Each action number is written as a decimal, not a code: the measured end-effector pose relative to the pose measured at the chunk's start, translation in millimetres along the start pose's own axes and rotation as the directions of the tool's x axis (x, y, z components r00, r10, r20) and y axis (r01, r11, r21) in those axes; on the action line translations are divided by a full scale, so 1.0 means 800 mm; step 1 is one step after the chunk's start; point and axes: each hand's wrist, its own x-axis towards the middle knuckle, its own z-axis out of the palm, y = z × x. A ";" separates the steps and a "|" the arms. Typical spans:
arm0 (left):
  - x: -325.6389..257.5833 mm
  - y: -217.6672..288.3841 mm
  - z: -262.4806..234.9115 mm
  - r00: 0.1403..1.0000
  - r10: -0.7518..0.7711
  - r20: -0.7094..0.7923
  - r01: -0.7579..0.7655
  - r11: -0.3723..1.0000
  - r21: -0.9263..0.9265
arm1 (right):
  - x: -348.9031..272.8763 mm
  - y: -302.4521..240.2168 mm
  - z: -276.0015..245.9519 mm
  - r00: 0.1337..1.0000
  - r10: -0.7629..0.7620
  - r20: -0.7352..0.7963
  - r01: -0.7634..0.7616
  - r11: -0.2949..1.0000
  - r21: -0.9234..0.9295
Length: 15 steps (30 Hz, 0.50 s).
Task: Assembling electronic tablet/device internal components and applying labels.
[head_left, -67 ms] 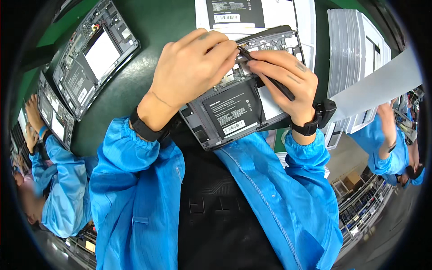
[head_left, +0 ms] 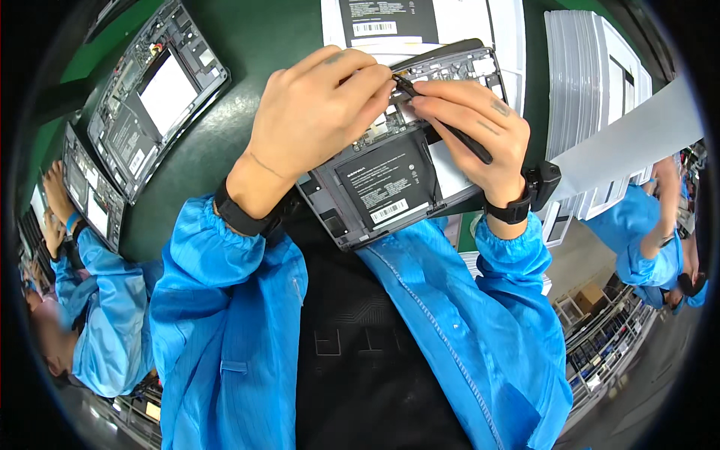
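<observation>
Tool [head_left: 474,148], slim and black, is pinched by the right hand [head_left: 487,127] over the opened device [head_left: 390,176] beneath both hands. Whether the bunched left hand [head_left: 315,105] grasps anything is hidden; a slipping tip could scratch the exposed board [head_left: 388,126].

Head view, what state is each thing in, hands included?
Black tool: held, slanted.
Right hand: closed on the tool.
Left hand: fingers bent, grip unclear.
Device under the hands: open, insides showing.
Battery: lying inside it.
Larger left device: open.
White panels: stacked.
</observation>
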 end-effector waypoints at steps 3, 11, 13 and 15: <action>0.003 -0.003 0.000 0.999 -0.036 0.026 0.037 0.998 -0.047 | 0.001 0.002 0.001 0.999 -0.038 -0.005 0.037 0.999 -0.027; 0.005 -0.007 -0.004 0.997 -0.060 0.041 0.064 0.992 -0.113 | 0.000 -0.002 0.001 0.999 -0.013 -0.036 0.012 0.999 -0.041; 0.006 -0.007 -0.006 0.998 -0.050 0.041 0.055 0.991 -0.121 | -0.001 0.000 0.002 0.999 -0.006 -0.052 0.005 1.000 -0.007; 0.007 -0.005 -0.007 0.998 -0.031 0.059 0.038 0.991 -0.125 | 0.000 0.000 0.001 0.998 0.003 -0.067 -0.002 1.000 0.027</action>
